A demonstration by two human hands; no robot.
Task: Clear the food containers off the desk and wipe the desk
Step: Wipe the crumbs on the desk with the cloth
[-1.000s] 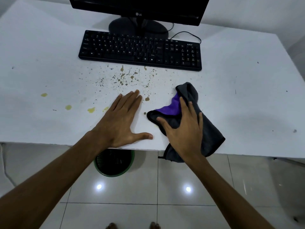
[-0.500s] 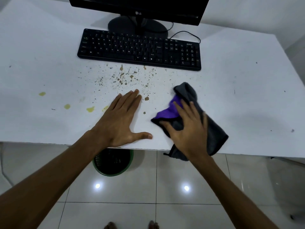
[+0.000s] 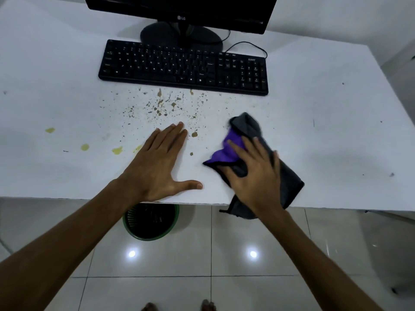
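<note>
A grey and purple cloth lies crumpled on the white desk near its front edge, one corner hanging over. My right hand presses flat on the cloth with fingers spread. My left hand rests palm down on the bare desk to the left, fingers straight, thumb out. Brown crumbs and specks are scattered between the hands and the keyboard. A few yellow stains sit left of my left hand. No food containers are in view.
A black keyboard lies behind the crumbs, with a black monitor on its stand behind it. A green-rimmed waste bin stands on the tiled floor under the desk's front edge.
My right hand has slid the cloth slightly to the right along the desk. My left hand has stayed in place.
</note>
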